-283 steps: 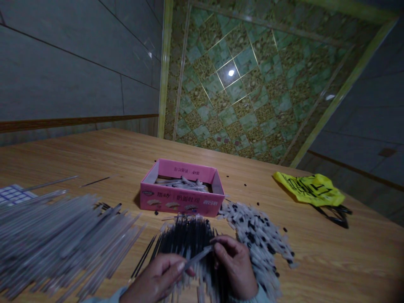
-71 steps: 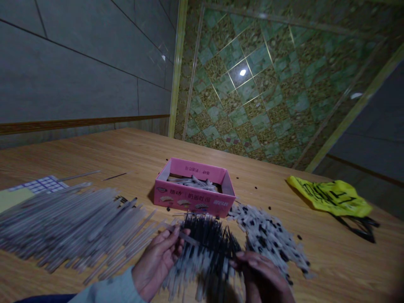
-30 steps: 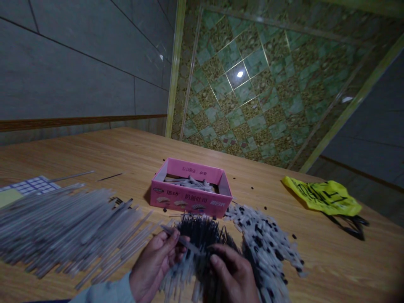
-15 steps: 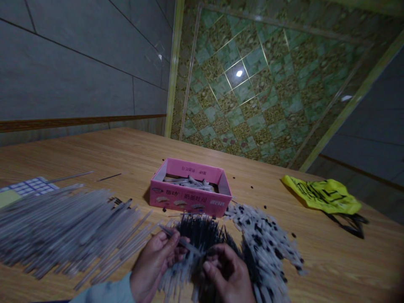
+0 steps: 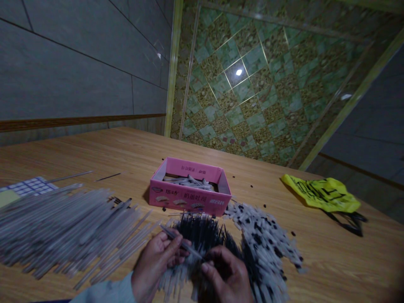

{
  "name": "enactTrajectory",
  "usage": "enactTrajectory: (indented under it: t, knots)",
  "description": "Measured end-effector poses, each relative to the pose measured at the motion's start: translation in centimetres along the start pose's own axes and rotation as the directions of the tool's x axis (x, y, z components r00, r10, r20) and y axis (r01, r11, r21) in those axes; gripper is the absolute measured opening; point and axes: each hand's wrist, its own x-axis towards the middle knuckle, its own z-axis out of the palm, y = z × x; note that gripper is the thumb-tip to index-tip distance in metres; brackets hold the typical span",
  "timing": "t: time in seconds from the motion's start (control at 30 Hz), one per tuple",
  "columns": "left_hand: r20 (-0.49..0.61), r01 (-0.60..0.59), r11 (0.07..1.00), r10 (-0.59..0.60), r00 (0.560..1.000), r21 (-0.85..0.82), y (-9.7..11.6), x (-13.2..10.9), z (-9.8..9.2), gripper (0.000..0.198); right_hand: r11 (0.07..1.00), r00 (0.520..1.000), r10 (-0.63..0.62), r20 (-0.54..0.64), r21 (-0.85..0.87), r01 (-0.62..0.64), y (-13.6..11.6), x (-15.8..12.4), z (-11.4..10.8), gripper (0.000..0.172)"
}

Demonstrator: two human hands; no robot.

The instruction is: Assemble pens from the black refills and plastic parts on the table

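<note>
My left hand (image 5: 156, 263) is closed round a thin clear pen tube (image 5: 176, 240) that slants up to the left. My right hand (image 5: 225, 275) pinches the tube's lower right end over a heap of black pen refills (image 5: 202, 233); what its fingertips hold there is too small to make out. To the right of the refills lies a heap of small white and black caps (image 5: 265, 242). A wide spread of clear pen tubes (image 5: 69, 229) covers the table to the left. Beyond the hands stands a pink cardboard box (image 5: 189, 200) with several pens inside.
The wooden table (image 5: 331, 261) carries a crumpled yellow bag (image 5: 320, 193) with black handles at the right. A sheet with a printed grid (image 5: 28, 186) lies at the far left. A few stray tubes and black specks lie behind the box. Grey wall panels rise beyond.
My right hand has drawn closer to the left hand and now meets the end of the tube. The left hand has kept hold of the tube throughout.
</note>
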Motion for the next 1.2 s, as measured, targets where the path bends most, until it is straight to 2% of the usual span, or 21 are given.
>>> enactTrajectory:
  t: [0.1,0.2,0.4,0.6,0.7,0.83,0.9,0.97,1.13,1.2]
  knots:
    - [0.021,-0.021,1.0,0.021,1.0,0.007,0.0,-0.1,0.0,0.03,0.999,0.999,-0.041,-0.002,-0.03,0.041,0.0,0.0,-0.1,0.01]
    - [0.008,-0.021,0.999,0.02,1.0,0.024,0.2,-0.1,0.1,0.03,0.999,0.999,-0.014,-0.03,-0.032,0.013,0.0,0.0,-0.1,0.012]
    - [0.076,-0.07,0.996,0.066,0.995,0.051,0.1,-0.3,-0.1,0.025,0.983,0.995,0.098,0.017,0.154,-0.099,0.3,-0.2,0.4,0.024]
    - [0.125,-0.105,0.991,0.094,0.988,0.078,-0.2,-0.2,-0.2,0.024,0.997,0.997,0.067,0.043,-0.045,-0.065,1.3,-0.3,0.5,0.047]
    - [0.096,-0.092,0.995,0.089,0.991,0.035,0.0,0.0,-0.2,0.025,0.992,0.999,0.002,0.046,-0.127,0.004,1.0,-0.2,0.0,0.041]
    - [0.054,-0.06,0.998,0.06,0.997,-0.003,0.3,-0.3,0.0,0.027,0.923,0.967,-0.203,0.153,-0.301,0.241,0.5,0.1,-0.8,0.023]
    - [0.066,-0.055,0.998,0.056,0.996,-0.005,0.4,-0.5,0.1,0.026,0.864,0.944,-0.241,0.226,-0.393,0.315,0.5,0.1,-1.1,0.029]
    - [0.088,-0.055,0.998,0.055,0.995,-0.001,0.4,-0.6,0.2,0.025,0.833,0.94,-0.234,0.249,-0.446,0.326,0.5,0.1,-1.2,0.038]
    - [0.066,-0.044,0.999,0.044,0.997,0.003,0.3,-0.5,0.2,0.025,0.837,0.945,-0.226,0.234,-0.45,0.312,0.2,0.1,-1.2,0.024]
    - [0.08,-0.054,0.999,0.054,0.995,-0.003,0.3,-0.5,0.1,0.025,0.835,0.937,-0.244,0.25,-0.437,0.334,0.2,0.1,-1.2,0.027]
